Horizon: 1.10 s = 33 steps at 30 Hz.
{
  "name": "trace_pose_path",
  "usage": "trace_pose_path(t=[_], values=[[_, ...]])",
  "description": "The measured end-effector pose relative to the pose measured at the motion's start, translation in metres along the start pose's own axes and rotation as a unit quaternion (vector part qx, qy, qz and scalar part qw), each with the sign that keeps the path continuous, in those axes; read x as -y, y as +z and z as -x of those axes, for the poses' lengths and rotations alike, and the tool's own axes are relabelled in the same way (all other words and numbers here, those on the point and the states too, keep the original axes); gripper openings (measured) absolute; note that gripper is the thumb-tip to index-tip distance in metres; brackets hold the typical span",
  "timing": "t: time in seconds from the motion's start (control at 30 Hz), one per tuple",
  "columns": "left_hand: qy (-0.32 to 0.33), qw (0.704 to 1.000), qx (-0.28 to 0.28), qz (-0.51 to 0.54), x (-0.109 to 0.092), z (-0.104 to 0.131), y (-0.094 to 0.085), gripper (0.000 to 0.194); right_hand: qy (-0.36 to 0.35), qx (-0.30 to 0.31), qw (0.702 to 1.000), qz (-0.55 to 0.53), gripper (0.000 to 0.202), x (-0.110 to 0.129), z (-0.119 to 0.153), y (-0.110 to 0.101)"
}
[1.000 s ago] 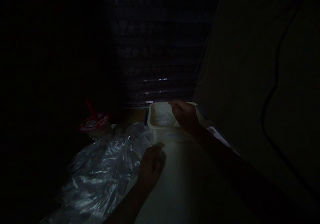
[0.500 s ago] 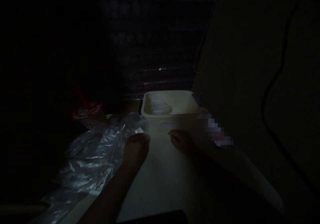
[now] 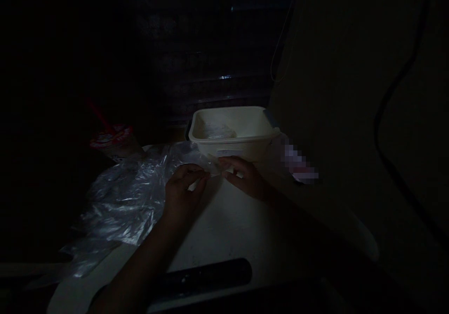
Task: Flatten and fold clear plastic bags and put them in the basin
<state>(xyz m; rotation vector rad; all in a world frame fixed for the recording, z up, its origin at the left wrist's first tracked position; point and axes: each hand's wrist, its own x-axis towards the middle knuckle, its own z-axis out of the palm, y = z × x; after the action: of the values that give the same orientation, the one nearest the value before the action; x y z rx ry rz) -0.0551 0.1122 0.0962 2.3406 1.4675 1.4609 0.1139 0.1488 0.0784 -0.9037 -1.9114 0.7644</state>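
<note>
In the dim light, a small piece of clear plastic bag is between my two hands, just in front of a cream plastic tub. My left hand pinches its edge between thumb and fingers. My right hand has its curled fingers and thumb at the other edge of the same film, with a gap between finger and thumb behind the tips. Darkness makes the exact grip hard to see. Crumpled clear plastic spreads to the left of my left hand. Something wrapped in clear plastic lies inside the tub.
A lidded drink cup with a red straw stands at the left. Beneath my hands is a pale tabletop, with a dark elongated object near its front edge. A blurred packet sits right of the tub. A dark cable hangs farther right.
My hands have come closer together and uncurled from loose fists, with plastic film now between their fingertips. The view has tilted down, showing more of the dark object at the front.
</note>
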Motion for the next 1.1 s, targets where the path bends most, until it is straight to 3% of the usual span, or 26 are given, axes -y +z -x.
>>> trace_pose_path(t=[0.17, 0.3, 0.43, 0.6, 0.7, 0.8, 0.87, 0.97, 1.1], values=[[-0.011, 0.995, 0.016, 0.1, -0.011, -0.013, 0.003, 0.005, 0.121, 0.027, 0.978, -0.168, 0.029, 0.01, -0.008, -0.003], [-0.046, 0.979, 0.003, 0.198, 0.0, -0.018, 0.017, 0.007, 0.198, 0.002, 0.964, -0.176, 0.023, -0.006, -0.011, -0.009], [-0.086, 0.962, -0.019, 0.257, 0.011, -0.012, 0.032, 0.008, 0.202, -0.023, 0.964, -0.171, 0.023, -0.021, -0.011, -0.016], [-0.138, 0.941, -0.027, 0.308, 0.015, -0.006, 0.043, 0.006, 0.188, -0.024, 0.968, -0.163, 0.024, -0.023, -0.01, -0.018], [-0.168, 0.928, -0.028, 0.331, 0.015, -0.004, 0.045, 0.005, 0.178, 0.026, 0.975, -0.13, 0.019, -0.019, -0.008, -0.015], [-0.189, 0.918, -0.043, 0.347, 0.017, -0.004, 0.045, 0.004, 0.181, 0.14, 0.953, -0.198, 0.023, -0.018, -0.004, -0.008], [-0.205, 0.907, -0.055, 0.362, 0.019, -0.004, 0.045, 0.002, 0.186, 0.169, 0.942, -0.224, 0.022, -0.019, -0.003, -0.005], [-0.234, 0.887, -0.064, 0.393, 0.022, -0.003, 0.045, 0.003, 0.17, 0.125, 0.97, -0.119, 0.016, -0.024, -0.004, -0.006], [-0.265, 0.865, -0.044, 0.424, 0.021, -0.002, 0.047, 0.012, 0.105, 0.027, 0.992, 0.065, 0.023, -0.024, -0.008, -0.017]])
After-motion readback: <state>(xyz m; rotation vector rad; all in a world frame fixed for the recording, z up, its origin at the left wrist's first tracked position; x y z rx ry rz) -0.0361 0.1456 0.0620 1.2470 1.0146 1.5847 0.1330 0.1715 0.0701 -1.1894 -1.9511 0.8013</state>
